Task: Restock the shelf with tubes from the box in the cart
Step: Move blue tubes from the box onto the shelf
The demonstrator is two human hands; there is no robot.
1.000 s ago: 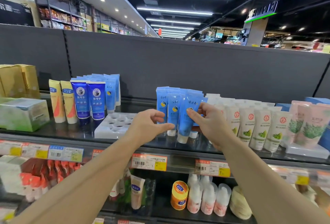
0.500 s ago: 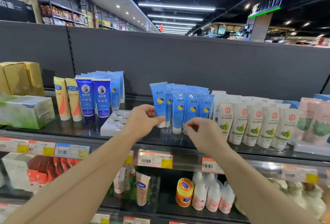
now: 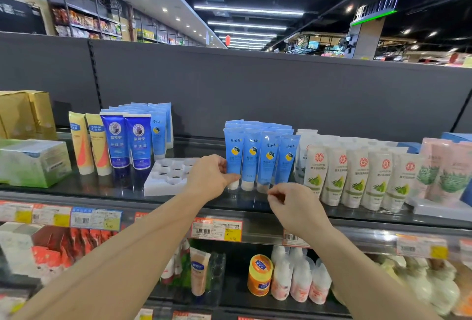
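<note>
We are seeing two dark blue tubes (image 3: 127, 141) standing at nine o'clock on the top level, with two yellow tubes (image 3: 88, 143) just beside them further toward nine. A white moulded tray (image 3: 168, 175) is lying near the centre. Gold boxes (image 3: 25, 112) are sitting far out at nine, above a green pack (image 3: 33, 161). White tubes with green print (image 3: 357, 174) are standing in a row at three o'clock. At six o'clock, lower down, an orange-lidded jar (image 3: 259, 275) is standing beside white bottles (image 3: 301, 279). Price tags (image 3: 217, 227) are hanging along the edge.
</note>
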